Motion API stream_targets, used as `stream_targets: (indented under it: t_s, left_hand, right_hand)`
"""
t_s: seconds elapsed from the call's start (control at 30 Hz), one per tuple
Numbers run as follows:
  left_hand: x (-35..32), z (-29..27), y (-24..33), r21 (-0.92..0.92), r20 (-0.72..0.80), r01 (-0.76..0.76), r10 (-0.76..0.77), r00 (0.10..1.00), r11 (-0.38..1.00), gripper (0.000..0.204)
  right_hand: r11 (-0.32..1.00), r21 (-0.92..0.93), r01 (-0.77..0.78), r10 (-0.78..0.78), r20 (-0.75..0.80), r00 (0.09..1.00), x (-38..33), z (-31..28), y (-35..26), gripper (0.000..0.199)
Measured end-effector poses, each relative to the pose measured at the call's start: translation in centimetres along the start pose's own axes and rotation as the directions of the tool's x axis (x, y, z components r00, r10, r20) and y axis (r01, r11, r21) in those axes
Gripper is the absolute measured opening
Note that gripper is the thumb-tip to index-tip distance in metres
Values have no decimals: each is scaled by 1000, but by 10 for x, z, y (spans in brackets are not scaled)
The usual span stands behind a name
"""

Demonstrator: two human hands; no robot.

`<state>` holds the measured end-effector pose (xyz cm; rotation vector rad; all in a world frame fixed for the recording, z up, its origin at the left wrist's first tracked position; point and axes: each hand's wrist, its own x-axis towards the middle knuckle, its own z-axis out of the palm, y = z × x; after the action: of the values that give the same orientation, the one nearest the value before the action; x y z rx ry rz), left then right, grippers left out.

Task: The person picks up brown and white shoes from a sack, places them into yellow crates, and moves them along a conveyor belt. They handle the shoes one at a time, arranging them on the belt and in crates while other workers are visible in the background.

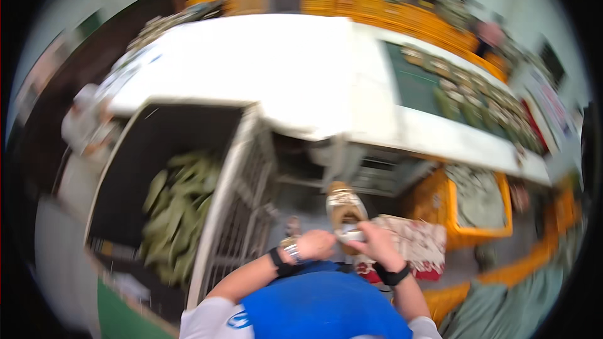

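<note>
A tan shoe (345,211) with a pale patterned upper is in front of my body, its toe pointing away from me. My right hand (377,245) grips it at the heel end, the thumb on the opening's edge beside a whitish patch. My left hand (316,245) is closed just left of the heel; whether it holds anything is hidden by blur. Both wrists wear black bands, and the left also has a metal watch. Left of me, a dark-lined bin (182,113) holds many flat, olive-green, sole-shaped pieces (179,216).
A long white table (370,87) crosses ahead, with rows of shoes (465,103) on its green surface at right. An orange crate (451,213) of grey-green pieces stands right, near a red-and-white patterned cloth or sack (418,245). Another person (88,119) is at far left.
</note>
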<state>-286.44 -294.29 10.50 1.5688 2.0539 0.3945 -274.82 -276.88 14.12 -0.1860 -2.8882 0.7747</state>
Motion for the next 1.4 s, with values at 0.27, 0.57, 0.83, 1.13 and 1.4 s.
stream_targets:
  t_s: [0.27,0.57,0.83,1.13,1.4]
  left_hand:
    - [157,-121,-68,-19,171,-432,429,887,902,43]
    - [285,-206,-128,0,187,-531,522,832,847,42]
    - [316,-247,-198,-32,125,-275,276,953,961,42]
    - [357,-269,-203,-163,12,240,-241,970,957,44]
    - [384,-279,-177,-262,21,389,-397,917,883,44]
  right_hand:
    - [888,199,-415,455,-243,857,53,-51,62,36]
    - [825,161,-542,528,-563,636,119,-86,100,33]
    - [880,134,-455,460,-478,748,246,-139,247,37]
    - [856,-81,-510,467,-300,832,436,-207,498,36]
    - [777,-166,-607,479,-471,741,525,-234,637,50]
